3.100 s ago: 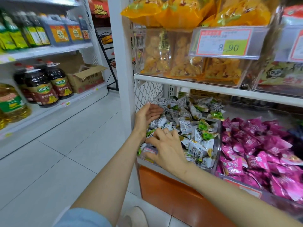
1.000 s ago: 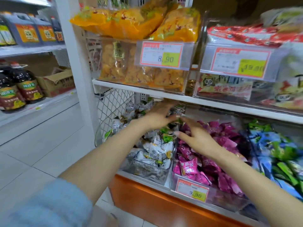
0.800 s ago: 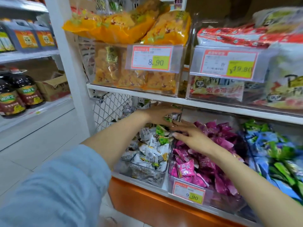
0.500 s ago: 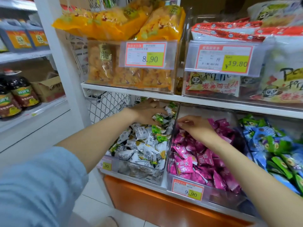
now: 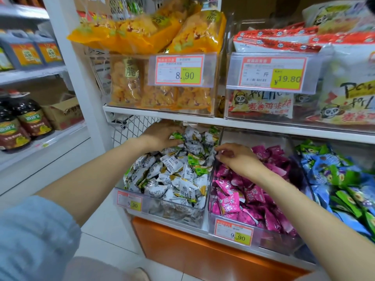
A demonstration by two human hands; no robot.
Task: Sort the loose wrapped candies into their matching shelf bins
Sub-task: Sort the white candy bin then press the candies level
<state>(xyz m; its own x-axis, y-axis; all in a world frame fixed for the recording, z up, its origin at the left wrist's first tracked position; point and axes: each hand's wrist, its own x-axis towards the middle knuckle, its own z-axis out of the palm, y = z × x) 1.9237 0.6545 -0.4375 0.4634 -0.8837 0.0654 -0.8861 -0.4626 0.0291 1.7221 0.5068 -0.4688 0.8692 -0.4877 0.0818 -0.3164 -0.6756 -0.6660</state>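
Three clear bins sit side by side on the lower shelf. The left bin (image 5: 174, 209) holds white and green wrapped candies (image 5: 172, 165), the middle bin (image 5: 269, 238) pink wrapped candies (image 5: 243, 197), and the right one blue and green candies (image 5: 336, 179). My left hand (image 5: 162, 134) reaches to the back of the left bin, its fingers and thumb curled round a green and white candy (image 5: 177, 136). My right hand (image 5: 237, 157) hovers over the rear left of the pink bin, fingertips by the wall between the two bins. Its fingers are loosely curled and I see nothing in them.
The upper shelf (image 5: 203, 118) hangs low over the bins and carries clear boxes of orange snack bags (image 5: 162, 90) and panda-print snack bags (image 5: 263, 104). A white post (image 5: 81, 78) and wire mesh stand to the left. Oil bottles (image 5: 24, 122) line the far left shelves above tiled floor.
My left hand has stayed at the back of the white candy bin. My right hand has shifted slightly left to the divider. The view has moved closer.
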